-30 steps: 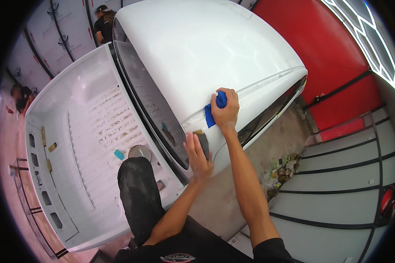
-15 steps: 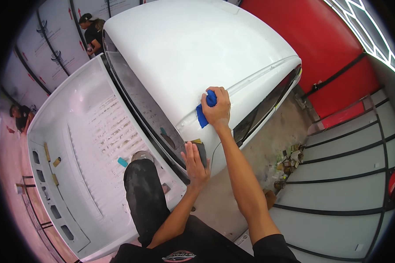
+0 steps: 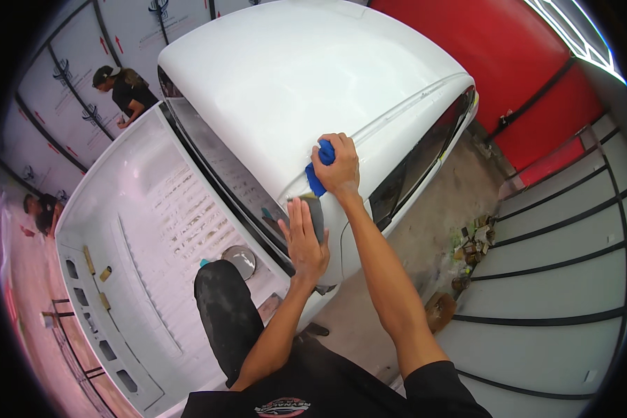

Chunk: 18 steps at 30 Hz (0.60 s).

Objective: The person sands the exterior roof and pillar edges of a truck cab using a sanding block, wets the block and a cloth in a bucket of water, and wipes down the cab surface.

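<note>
My right hand (image 3: 342, 167) is closed around a crumpled blue cloth (image 3: 315, 182), pressing it to the rear corner of a white pickup cab roof (image 3: 306, 76). Just below it, my left hand (image 3: 305, 245) lies with fingers long over a grey sanding pad (image 3: 316, 216) with a yellowish edge. The pad is against the cab's rear pillar, partly hidden under the fingers. Its thumb sits along the pad's near side. Cloth and pad are close together at the roof corner.
A round metal lid or dish (image 3: 240, 262) lies in the white truck bed (image 3: 136, 230) beside my knee. Small blocks (image 3: 105, 274) sit near the tailgate. One person (image 3: 125, 92) stands beyond the truck, another (image 3: 43, 211) at far left. Clutter (image 3: 475, 240) lies on the right floor.
My left hand and the sanding pad have moved up the pillar toward the roof corner. My right hand with the cloth has shifted slightly left. The view has tilted, and the person beyond the truck has moved left.
</note>
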Each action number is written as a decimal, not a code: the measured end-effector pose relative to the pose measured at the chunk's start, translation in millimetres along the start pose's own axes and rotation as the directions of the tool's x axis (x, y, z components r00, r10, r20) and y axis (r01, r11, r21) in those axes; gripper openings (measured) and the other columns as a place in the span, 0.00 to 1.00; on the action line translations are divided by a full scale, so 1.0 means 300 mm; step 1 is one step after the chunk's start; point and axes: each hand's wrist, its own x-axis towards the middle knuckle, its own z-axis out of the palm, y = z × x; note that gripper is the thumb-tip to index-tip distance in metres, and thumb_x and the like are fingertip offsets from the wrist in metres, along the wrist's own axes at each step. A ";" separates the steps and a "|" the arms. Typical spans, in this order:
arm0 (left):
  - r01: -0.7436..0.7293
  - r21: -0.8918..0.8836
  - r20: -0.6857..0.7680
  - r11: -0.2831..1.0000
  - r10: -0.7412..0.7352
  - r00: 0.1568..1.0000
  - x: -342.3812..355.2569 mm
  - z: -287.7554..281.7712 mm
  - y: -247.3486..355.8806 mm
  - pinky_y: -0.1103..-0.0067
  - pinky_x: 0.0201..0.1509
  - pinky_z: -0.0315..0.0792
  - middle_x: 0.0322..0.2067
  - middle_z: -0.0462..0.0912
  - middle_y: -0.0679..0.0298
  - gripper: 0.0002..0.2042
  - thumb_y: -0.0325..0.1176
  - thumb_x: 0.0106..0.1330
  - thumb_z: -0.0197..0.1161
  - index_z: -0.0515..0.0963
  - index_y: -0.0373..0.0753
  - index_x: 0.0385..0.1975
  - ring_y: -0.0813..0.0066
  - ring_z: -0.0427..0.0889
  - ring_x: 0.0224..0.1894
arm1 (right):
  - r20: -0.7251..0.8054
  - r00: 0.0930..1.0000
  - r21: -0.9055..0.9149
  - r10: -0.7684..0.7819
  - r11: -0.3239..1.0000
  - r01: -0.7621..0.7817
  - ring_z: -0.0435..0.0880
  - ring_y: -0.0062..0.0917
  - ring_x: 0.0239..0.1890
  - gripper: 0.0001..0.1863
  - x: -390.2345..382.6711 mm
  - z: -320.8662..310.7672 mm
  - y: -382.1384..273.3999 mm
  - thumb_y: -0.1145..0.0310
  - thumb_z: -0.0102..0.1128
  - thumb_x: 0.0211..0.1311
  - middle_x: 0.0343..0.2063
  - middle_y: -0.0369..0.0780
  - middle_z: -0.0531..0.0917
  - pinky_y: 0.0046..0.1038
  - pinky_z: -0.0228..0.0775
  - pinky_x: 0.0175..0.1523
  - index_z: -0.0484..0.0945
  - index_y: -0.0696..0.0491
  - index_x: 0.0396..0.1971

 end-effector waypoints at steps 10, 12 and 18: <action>-0.115 0.069 0.177 0.991 0.101 0.979 -0.006 -0.054 -0.008 0.46 0.80 0.34 0.78 0.51 0.46 0.34 0.45 0.79 0.48 0.52 0.31 0.77 0.45 0.45 0.81 | -0.015 1.000 -0.023 0.010 1.000 -0.010 0.80 0.40 0.44 0.10 0.015 0.007 0.003 0.66 0.67 0.57 0.37 0.41 0.80 0.41 0.76 0.48 0.81 0.50 0.38; -0.144 0.061 0.187 0.988 0.131 0.974 0.009 -0.034 -0.014 0.46 0.80 0.34 0.78 0.50 0.46 0.34 0.46 0.79 0.48 0.52 0.31 0.77 0.45 0.45 0.81 | 0.001 1.000 -0.019 0.007 1.000 -0.007 0.80 0.40 0.44 0.10 0.009 0.004 0.015 0.65 0.68 0.57 0.37 0.41 0.80 0.41 0.76 0.48 0.81 0.50 0.38; -0.134 0.103 0.215 0.986 0.109 0.971 0.091 -0.032 0.006 0.46 0.80 0.35 0.78 0.50 0.47 0.36 0.46 0.77 0.53 0.52 0.30 0.77 0.47 0.44 0.81 | -0.029 1.000 0.049 -0.008 0.999 0.009 0.80 0.39 0.45 0.10 0.035 0.018 0.000 0.66 0.68 0.57 0.38 0.41 0.80 0.40 0.77 0.49 0.82 0.50 0.38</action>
